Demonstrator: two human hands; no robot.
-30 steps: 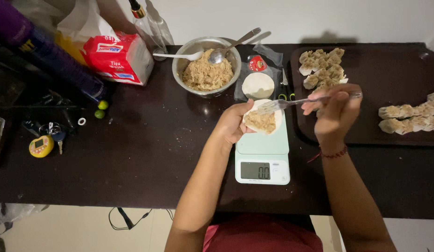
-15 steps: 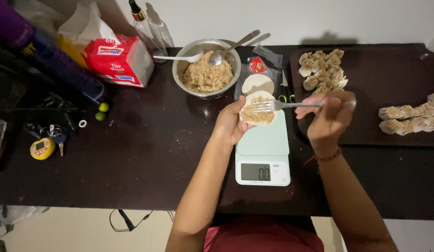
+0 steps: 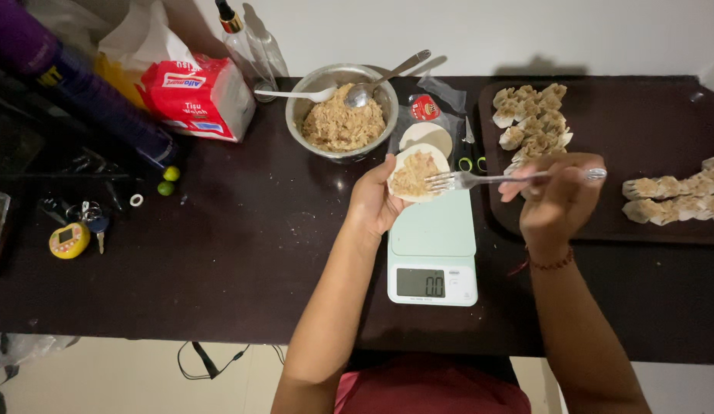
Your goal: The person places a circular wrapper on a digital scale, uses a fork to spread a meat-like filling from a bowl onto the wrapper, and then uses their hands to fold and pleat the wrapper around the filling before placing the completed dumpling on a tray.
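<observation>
My left hand [image 3: 375, 201] holds a round dumpling wrapper [image 3: 417, 173] topped with brown minced filling, just above the far end of a pale green kitchen scale [image 3: 433, 245]. A metal fork [image 3: 480, 180] is gripped in my right hand [image 3: 556, 195], with its tines at the wrapper's right edge. A steel bowl of filling [image 3: 341, 123] with a metal spoon and a white spoon stands behind, and a stack of plain wrappers [image 3: 427, 136] lies beside it.
A dark tray [image 3: 648, 161] on the right carries several folded dumplings [image 3: 533, 119]. At the left are a tissue pack [image 3: 197, 96], a glass bottle [image 3: 246, 46], two small limes [image 3: 167, 181], keys and a yellow egg-shaped toy [image 3: 68, 239]. Scissor handles [image 3: 472, 162] lie by the scale.
My left hand has lifted the filled wrapper away from the scale, toward the bowl. The fork has drawn back from over the filling to the wrapper's right edge.
</observation>
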